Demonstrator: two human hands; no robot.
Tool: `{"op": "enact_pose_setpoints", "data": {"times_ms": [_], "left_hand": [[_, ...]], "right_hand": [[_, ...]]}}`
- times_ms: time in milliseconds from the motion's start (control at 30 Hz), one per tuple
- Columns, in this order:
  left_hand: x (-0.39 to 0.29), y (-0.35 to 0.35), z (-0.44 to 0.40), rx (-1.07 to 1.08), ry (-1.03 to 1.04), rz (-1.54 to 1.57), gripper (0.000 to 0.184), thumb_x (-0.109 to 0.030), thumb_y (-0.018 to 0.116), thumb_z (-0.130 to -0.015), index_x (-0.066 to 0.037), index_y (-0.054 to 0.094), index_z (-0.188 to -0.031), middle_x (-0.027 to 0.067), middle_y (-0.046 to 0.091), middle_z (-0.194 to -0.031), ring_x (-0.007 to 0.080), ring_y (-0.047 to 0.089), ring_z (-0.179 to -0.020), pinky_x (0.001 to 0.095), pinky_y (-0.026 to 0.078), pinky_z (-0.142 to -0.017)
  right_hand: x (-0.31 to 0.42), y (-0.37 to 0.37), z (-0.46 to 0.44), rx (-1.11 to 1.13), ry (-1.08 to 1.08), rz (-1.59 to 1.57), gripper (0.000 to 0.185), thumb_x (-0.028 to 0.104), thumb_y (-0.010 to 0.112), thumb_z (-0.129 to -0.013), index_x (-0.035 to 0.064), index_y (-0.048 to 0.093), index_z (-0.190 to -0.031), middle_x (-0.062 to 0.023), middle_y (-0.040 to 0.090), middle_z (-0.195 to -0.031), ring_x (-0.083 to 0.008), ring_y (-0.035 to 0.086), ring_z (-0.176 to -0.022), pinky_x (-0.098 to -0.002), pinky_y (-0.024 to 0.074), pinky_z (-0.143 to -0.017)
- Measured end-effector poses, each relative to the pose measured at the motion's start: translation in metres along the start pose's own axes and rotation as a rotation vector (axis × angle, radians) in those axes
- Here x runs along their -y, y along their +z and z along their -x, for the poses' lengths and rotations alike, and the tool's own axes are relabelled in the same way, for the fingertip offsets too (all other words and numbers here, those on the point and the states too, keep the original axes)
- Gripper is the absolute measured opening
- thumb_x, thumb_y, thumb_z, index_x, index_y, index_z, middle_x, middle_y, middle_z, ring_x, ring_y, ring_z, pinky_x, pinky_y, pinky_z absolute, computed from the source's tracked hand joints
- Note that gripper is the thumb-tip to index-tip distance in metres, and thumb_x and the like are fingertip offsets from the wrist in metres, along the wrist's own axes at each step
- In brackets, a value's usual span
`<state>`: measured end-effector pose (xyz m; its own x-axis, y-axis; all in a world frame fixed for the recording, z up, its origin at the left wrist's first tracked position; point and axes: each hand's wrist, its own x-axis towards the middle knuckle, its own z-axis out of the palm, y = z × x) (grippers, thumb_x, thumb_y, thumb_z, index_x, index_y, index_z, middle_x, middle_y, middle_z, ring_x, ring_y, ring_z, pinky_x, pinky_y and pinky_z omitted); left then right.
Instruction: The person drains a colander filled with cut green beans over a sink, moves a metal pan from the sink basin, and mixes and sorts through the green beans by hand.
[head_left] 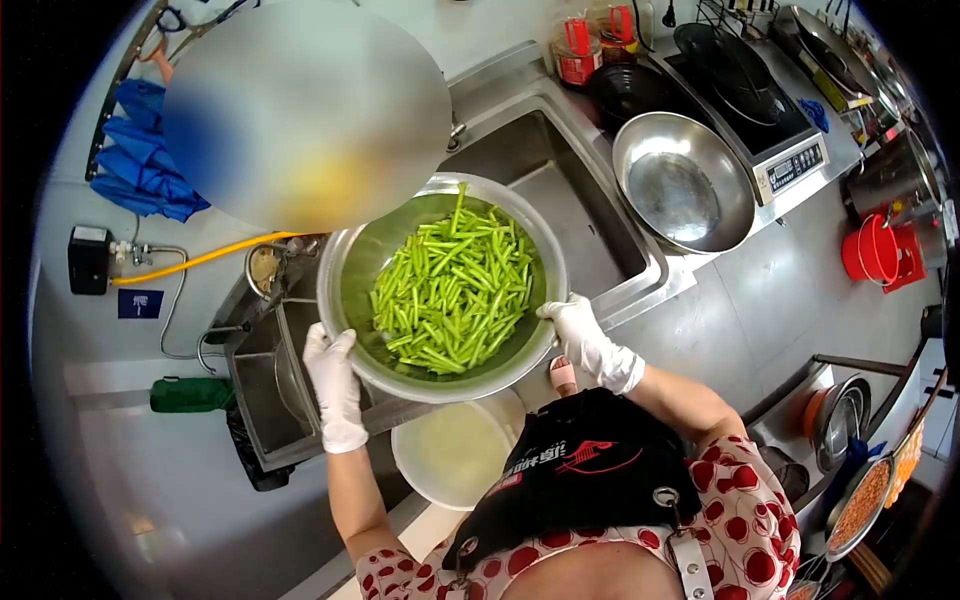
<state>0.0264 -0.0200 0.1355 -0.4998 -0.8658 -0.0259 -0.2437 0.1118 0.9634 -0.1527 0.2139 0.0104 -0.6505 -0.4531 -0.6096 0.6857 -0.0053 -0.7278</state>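
I stand in a kitchen with pale walls and smooth grey floor tiles (700, 300), at a stainless-steel sink (545, 165). My left hand (337, 385), in a thin, wrinkled white glove, grasps the near left rim of a wide metal bowl (440, 388); my right hand (590, 345), gloved alike, clasps the rim on the right. Some of my fingers are hidden behind the metal, so I cannot tell how they lie there.

The bowl is round and broad-lipped, in front of me between my hands; whether it also rests on the sink I cannot tell. Inside, slim, glossy green stalks (455, 295), cut short, lie in a loose heap.

Beside my black apron (590, 450) is a round white bucket (455, 455), partly covered by the bowl. A smaller steel basin (262, 385) lies to the left. Right of the sink is a shallow, shiny pan (685, 180), near a flat black cooker (795, 168). A yellow hose (200, 262) runs below a crumpled blue cloth (145, 155). A blurred oval blocks much of the upper left, down to the bowl's far rim.
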Motion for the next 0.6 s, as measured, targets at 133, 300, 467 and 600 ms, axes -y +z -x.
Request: {"op": "enact_pose_setpoints", "data": {"times_ms": [133,300,467,600], "left_hand": [[-0.044,-0.017,-0.018,0.087,0.027,-0.001,0.012,0.002,0.054,-0.078,-0.004,0.056,-0.088,-0.0001,0.057,-0.078,0.0084,0.051,-0.067,0.0221,0.042,-0.065],[-0.105,-0.003,-0.026,0.116,0.084,-0.184,0.026,-0.010,0.051,-0.076,-0.001,0.058,-0.100,0.0053,0.059,-0.092,0.0156,0.055,-0.081,0.0262,0.045,-0.074],[-0.126,0.008,-0.031,0.246,0.009,-0.080,0.035,-0.011,0.051,-0.077,0.000,0.056,-0.110,0.0095,0.061,-0.102,0.0198,0.058,-0.092,0.0299,0.045,-0.085],[-0.134,0.022,-0.029,0.269,0.011,-0.061,0.030,-0.011,0.052,-0.077,0.000,0.057,-0.104,0.0091,0.060,-0.101,0.0197,0.057,-0.092,0.0305,0.044,-0.087]], "right_hand": [[-0.008,0.016,0.027,0.040,0.110,-0.138,0.027,0.004,0.064,-0.076,-0.0057,0.054,-0.098,-0.0101,0.059,-0.067,-0.0175,0.052,-0.046,-0.0290,0.0417,-0.039],[-0.008,0.036,0.058,0.158,0.192,-0.383,0.029,0.003,0.064,-0.078,-0.0041,0.055,-0.105,-0.0129,0.063,-0.077,-0.0207,0.059,-0.054,-0.0303,0.0466,-0.044],[-0.002,0.033,0.070,0.268,0.303,-0.464,0.018,0.007,0.061,-0.086,-0.0061,0.056,-0.097,-0.0127,0.063,-0.076,-0.0208,0.058,-0.053,-0.0307,0.0485,-0.044],[-0.002,0.033,0.072,0.303,0.340,-0.549,0.018,0.006,0.060,-0.086,-0.0066,0.056,-0.099,-0.0137,0.063,-0.082,-0.0213,0.059,-0.055,-0.0315,0.0505,-0.045]]}}
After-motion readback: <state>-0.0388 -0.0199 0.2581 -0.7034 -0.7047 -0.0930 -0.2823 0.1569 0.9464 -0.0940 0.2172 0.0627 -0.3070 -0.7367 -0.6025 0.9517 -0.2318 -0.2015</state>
